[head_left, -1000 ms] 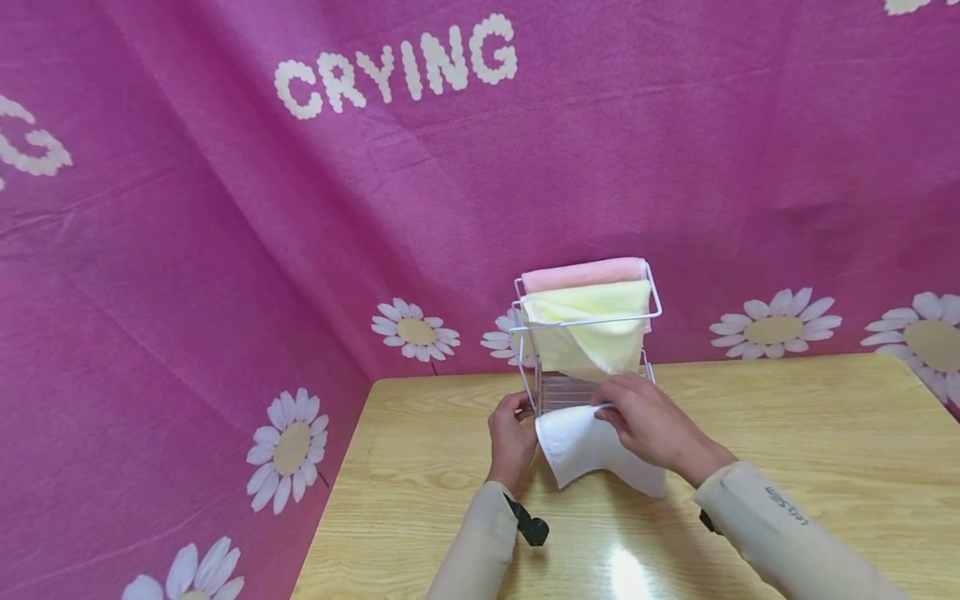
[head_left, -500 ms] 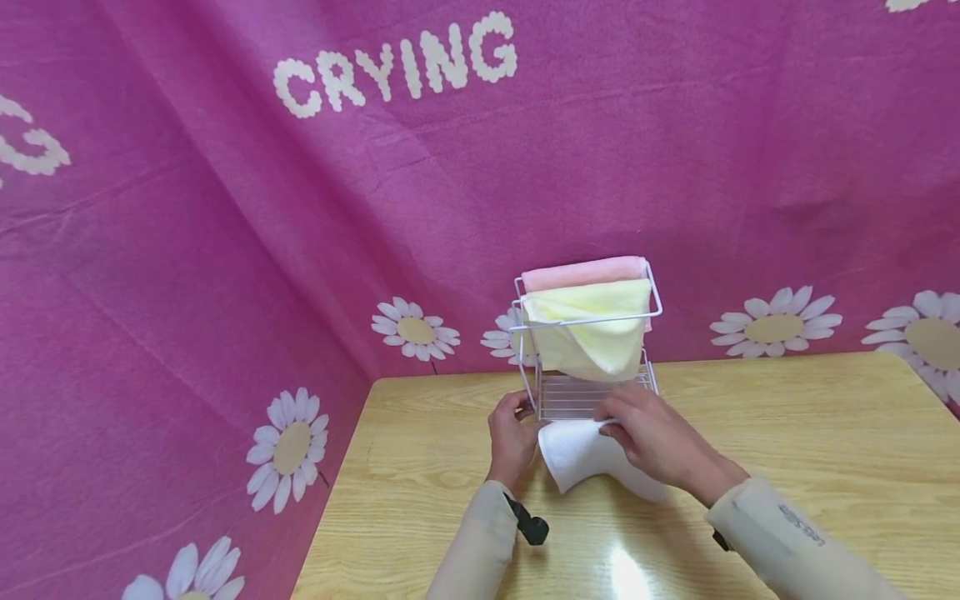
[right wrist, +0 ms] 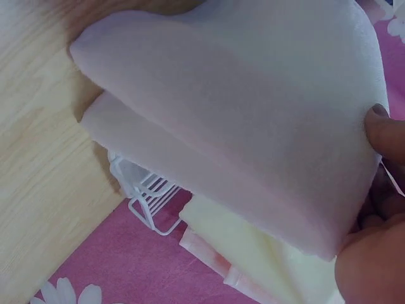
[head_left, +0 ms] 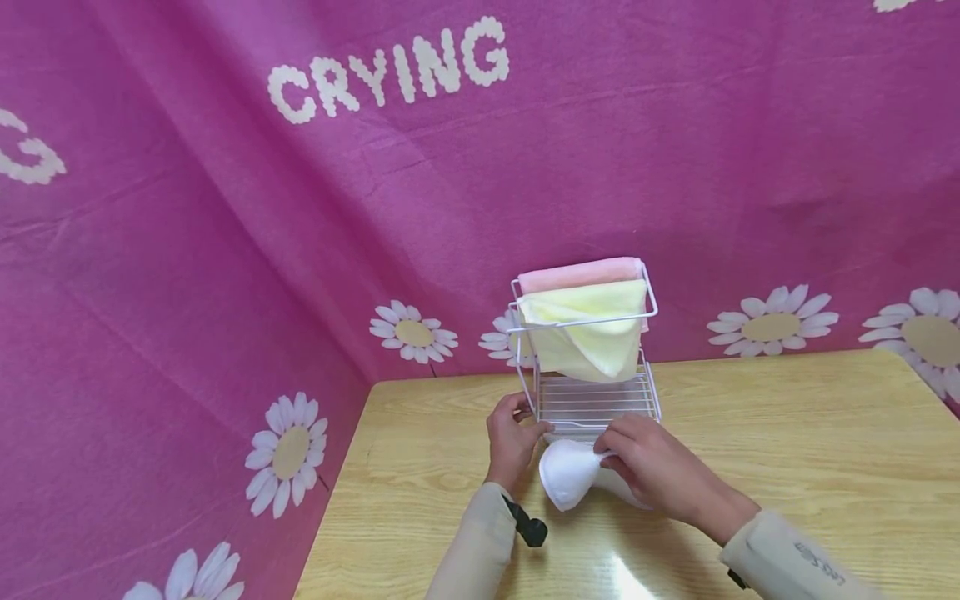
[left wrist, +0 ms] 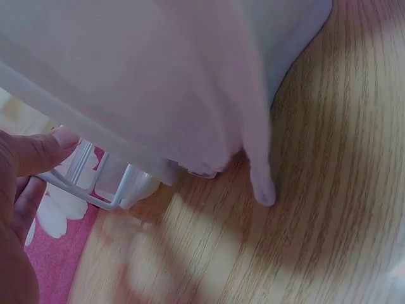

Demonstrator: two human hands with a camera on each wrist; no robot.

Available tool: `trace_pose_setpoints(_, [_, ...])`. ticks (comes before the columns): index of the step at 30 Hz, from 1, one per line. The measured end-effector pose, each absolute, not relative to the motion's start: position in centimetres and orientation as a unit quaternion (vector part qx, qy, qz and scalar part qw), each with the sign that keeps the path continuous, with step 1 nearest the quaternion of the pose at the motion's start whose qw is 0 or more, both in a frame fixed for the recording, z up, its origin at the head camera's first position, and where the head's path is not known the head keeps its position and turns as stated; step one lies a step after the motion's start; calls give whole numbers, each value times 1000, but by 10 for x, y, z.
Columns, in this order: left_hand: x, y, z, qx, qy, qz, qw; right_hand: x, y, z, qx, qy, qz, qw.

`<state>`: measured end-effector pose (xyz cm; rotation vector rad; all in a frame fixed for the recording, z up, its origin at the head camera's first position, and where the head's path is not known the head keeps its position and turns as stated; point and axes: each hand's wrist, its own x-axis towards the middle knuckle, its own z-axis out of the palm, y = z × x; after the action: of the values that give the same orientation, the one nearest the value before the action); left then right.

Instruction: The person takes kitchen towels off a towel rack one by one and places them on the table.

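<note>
A small white wire rack (head_left: 597, 403) stands at the back of the table, a pink towel (head_left: 581, 273) and a yellow towel (head_left: 587, 337) draped over its upper bars. My left hand (head_left: 512, 439) grips the rack's lower front left corner; in the left wrist view, the thumb (left wrist: 47, 149) and fingers close round the wire. In front of the rack, my right hand (head_left: 652, 462) pinches the upper edge of a white towel (head_left: 567, 473), which hangs down in a fold. The right wrist view shows the thumb (right wrist: 385, 133) on one face of that towel (right wrist: 240, 114).
The light wooden table (head_left: 420, 475) runs up to a pink cloth backdrop (head_left: 712, 167) printed with daisies and letters. A second stretch of the backdrop closes off the left side. A black wrist strap (head_left: 529, 527) sits at the left sleeve.
My right hand has drawn the white towel toward the front, away from the rack, whose lower shelf now shows more. My left hand stays at the rack's corner.
</note>
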<state>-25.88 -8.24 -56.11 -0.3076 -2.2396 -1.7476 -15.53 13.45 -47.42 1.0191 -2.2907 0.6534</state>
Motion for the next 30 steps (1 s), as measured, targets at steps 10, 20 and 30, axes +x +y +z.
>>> trace_pose_setpoints(10, [-258,-83,-559,-111,-779,-600,143,-135,131,-490,399,-838,241,284])
trace_pose_setpoints(20, [-257,-83,-559,-109,-783,-597,138,-118,123,-515,414,-826,241,296])
trace_pose_setpoints(30, [-256,-82,-555,-94,-788,-596,124,-102,124,-530,411,-836,214,293])
